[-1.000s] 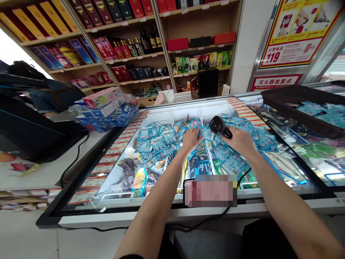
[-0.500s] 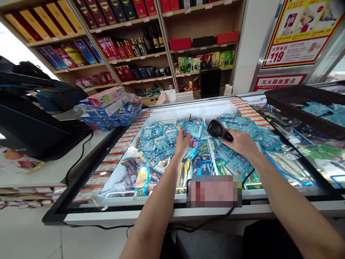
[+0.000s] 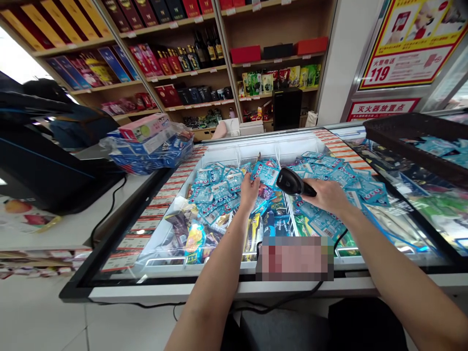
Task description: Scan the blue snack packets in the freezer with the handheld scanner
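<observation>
My left hand pinches the left edge of a blue packet and holds it up over the glass. A black barcode scanner is gripped by its handle in my right hand. The scanner's head points left and lies close to the packet's right side, with a barcode facing up. Blue packets of the same look lie in a left pile and a right pile on the freezer's glass top. Frozen treats show through the glass below.
A blurred-out phone-like device lies at the freezer's front edge, near a black cable. At right stands a brown basket with more blue packets. Plastic-wrapped boxes and a black machine stand at left. Shelves rise behind.
The scanner has moved slightly left and closer to the blue packet, now beside its right edge. The packet is tilted a little differently in my left hand. The view has shifted slightly.
</observation>
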Motion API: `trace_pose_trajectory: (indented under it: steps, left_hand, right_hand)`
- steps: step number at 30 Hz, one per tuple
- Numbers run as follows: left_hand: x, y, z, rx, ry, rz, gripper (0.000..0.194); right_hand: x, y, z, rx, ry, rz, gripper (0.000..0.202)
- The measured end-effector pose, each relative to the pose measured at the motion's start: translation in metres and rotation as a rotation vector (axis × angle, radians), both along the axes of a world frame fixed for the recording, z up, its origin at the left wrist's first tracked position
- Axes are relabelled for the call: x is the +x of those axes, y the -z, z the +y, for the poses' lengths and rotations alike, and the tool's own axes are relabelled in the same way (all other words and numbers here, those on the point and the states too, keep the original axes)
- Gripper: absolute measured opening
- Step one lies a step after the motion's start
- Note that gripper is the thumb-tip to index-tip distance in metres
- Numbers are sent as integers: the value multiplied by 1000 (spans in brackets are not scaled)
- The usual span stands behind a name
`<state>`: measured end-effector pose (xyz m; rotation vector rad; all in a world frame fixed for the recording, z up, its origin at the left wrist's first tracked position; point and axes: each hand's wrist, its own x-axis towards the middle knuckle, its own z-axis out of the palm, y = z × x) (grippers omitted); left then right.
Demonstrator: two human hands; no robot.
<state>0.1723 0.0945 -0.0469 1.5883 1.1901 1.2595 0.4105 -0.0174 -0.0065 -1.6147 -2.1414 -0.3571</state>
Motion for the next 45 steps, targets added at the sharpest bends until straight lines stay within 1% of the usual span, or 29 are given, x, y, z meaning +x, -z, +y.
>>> trace_pose_trajectory:
  steps: [6, 15, 21, 25, 29, 31, 34, 38, 42, 43, 44, 45]
  left_hand:
    - [0, 1, 0, 10, -5, 0, 22]
    - [1, -2, -2, -11, -20, -6, 23]
    - [2, -1, -2, -25, -16, -29, 35]
    - [2, -3, -4, 5, -80, -22, 39]
    - [-8, -10, -5, 163, -195, 108, 39]
    - [-17, -14, -5, 211, -257, 178, 38]
    - [-30, -20, -4, 219, -344, 304, 38]
    - [-45, -27, -4, 253, -470, 555, 40]
    - [-50, -34, -10, 282, -591, 811, 39]
    - [-48, -36, -13, 307, -599, 866, 38]
    - [-46, -36, -15, 355, -581, 916, 37]
    - [-42, -36, -17, 420, -526, 963, 37]
  right_hand:
    - [0, 1, 0, -11, 9, -43, 39]
    - [1, 3, 1, 17, -6, -57, 39]
    - [2, 2, 0, 21, -30, -52, 39]
    - [5, 3, 2, 37, -7, -39, 41]
    - [6, 3, 3, 44, 32, -42, 42]
    - [6, 3, 3, 40, 42, -43, 43]
    - [6, 2, 3, 26, 45, -48, 44]
    - [6, 2, 3, 8, 59, -50, 46]
    - [5, 1, 3, 7, 60, -43, 45]
    - [5, 1, 3, 10, 58, -43, 45]
    - [5, 0, 2, 13, 56, -44, 45]
    - [5, 0, 2, 15, 55, -45, 45]
